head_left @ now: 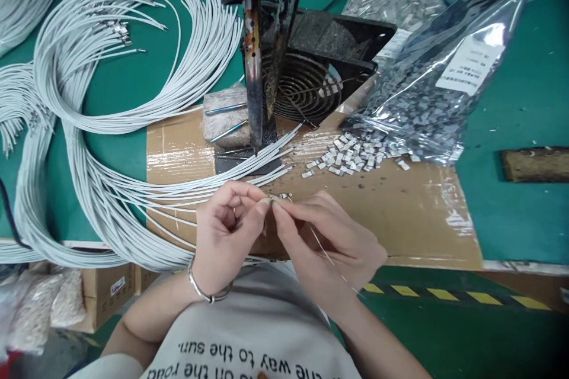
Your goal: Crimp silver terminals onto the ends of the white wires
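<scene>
My left hand [226, 231] and my right hand [326, 237] meet over the cardboard sheet [422, 213], thumbs and forefingers pinched with the tips touching. What lies between the left fingertips is too small to make out. A thin wire [323, 250] runs from under the right fingers down across the palm to the wrist. Just beyond the fingertips shows a tiny metal piece [284, 195]. Left of the hands, a bundle of white cables [146, 195] sweeps across the cardboard, its ends beneath the soldering iron tip [255, 124]. Small metal tabs [351, 154] lie loose at the right.
A fan with a round grille [306, 83] stands behind the iron. Beside the iron, a block [226, 115] carries two thin rods. A clear bag of metal tabs [427, 89] leans at the right, near a wooden strip [536, 164]. More cable coils [66, 89] cover the left.
</scene>
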Demonstrator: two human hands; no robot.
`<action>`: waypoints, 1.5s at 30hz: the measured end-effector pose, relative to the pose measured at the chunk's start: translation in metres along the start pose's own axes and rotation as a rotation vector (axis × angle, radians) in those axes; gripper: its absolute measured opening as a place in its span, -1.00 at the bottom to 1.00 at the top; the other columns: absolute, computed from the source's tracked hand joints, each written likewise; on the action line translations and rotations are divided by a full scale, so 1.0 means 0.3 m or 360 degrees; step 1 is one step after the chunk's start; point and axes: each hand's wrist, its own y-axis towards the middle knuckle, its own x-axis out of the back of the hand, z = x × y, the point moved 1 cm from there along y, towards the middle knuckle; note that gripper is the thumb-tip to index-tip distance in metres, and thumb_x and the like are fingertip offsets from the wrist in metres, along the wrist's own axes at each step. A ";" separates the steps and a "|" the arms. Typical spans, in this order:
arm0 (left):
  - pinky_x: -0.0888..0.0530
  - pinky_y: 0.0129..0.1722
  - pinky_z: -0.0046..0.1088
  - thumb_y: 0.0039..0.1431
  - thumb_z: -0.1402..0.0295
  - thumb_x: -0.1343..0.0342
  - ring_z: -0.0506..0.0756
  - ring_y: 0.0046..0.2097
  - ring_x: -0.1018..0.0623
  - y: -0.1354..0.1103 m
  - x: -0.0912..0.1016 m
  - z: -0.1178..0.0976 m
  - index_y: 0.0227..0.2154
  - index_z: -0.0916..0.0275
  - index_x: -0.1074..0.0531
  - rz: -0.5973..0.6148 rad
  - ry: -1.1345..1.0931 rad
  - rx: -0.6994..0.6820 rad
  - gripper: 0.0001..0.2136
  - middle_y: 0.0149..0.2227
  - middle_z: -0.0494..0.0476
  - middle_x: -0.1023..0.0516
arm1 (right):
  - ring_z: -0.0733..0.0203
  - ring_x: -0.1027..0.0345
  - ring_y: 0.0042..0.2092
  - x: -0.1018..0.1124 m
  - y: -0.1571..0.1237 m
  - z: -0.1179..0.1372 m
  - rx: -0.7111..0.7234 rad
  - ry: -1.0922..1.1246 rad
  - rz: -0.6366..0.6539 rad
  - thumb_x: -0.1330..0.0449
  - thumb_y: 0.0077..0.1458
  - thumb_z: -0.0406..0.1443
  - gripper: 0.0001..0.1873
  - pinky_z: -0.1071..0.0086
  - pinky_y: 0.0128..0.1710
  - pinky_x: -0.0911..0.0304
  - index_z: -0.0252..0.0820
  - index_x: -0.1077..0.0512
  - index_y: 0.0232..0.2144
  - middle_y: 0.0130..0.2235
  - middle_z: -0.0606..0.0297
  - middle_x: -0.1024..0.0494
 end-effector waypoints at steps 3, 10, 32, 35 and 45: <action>-0.30 -0.58 -0.62 0.19 0.42 -0.33 -0.09 -0.56 -0.37 0.014 0.003 -0.008 -0.38 0.27 -0.54 -0.0020 0.0060 -0.0034 -0.92 -0.56 -0.04 -0.49 | 0.28 -0.30 -0.45 0.021 0.020 0.003 0.0075 -0.0077 0.0097 -0.35 0.19 -0.50 -0.69 0.28 -0.39 -0.26 0.04 -0.68 -0.18 -0.45 0.40 -0.58; -0.15 -0.60 -0.62 0.12 0.50 -0.32 -0.14 -0.58 -0.20 0.020 0.011 -0.019 -0.43 0.25 -0.51 0.0067 0.0046 0.0020 -0.90 -0.57 -0.11 -0.41 | 0.32 -0.34 -0.40 0.068 0.085 -0.025 -0.0150 0.0022 0.0389 -0.19 0.42 -0.33 -0.72 0.34 -0.35 -0.21 -0.08 -0.58 -0.37 -0.47 0.42 -0.50; -0.08 -0.60 -0.65 0.24 0.42 -0.33 -0.15 -0.60 -0.08 0.028 0.063 0.005 -0.40 0.23 -0.59 0.0147 -0.0171 0.0206 -0.90 -0.62 -0.16 -0.30 | 0.22 -0.40 -0.39 0.144 0.137 -0.114 -0.0006 -0.0802 -0.0055 -0.35 0.26 -0.31 -0.86 0.32 -0.40 -0.27 -0.07 -0.60 -0.39 -0.44 0.35 -0.56; -0.07 -0.60 -0.66 0.24 0.43 -0.34 -0.16 -0.60 -0.08 0.033 0.066 0.005 -0.40 0.24 -0.59 0.0132 -0.0196 0.0195 -0.90 -0.62 -0.16 -0.31 | 0.16 -0.42 -0.37 0.144 0.150 -0.137 0.0081 -0.1062 -0.0001 -0.41 0.19 -0.27 -0.89 0.28 -0.38 -0.32 -0.11 -0.59 -0.38 -0.42 0.30 -0.56; -0.11 -0.60 -0.68 0.20 0.47 -0.33 -0.17 -0.59 -0.19 0.045 0.052 0.004 -0.42 0.25 -0.60 0.0046 -0.0162 0.0129 -0.91 -0.59 -0.11 -0.43 | 0.18 -0.53 -0.32 0.067 0.076 -0.115 -0.0040 -0.0810 0.0009 -0.34 0.26 -0.32 -0.98 0.29 -0.27 -0.46 -0.08 -0.58 -0.27 -0.31 0.30 -0.66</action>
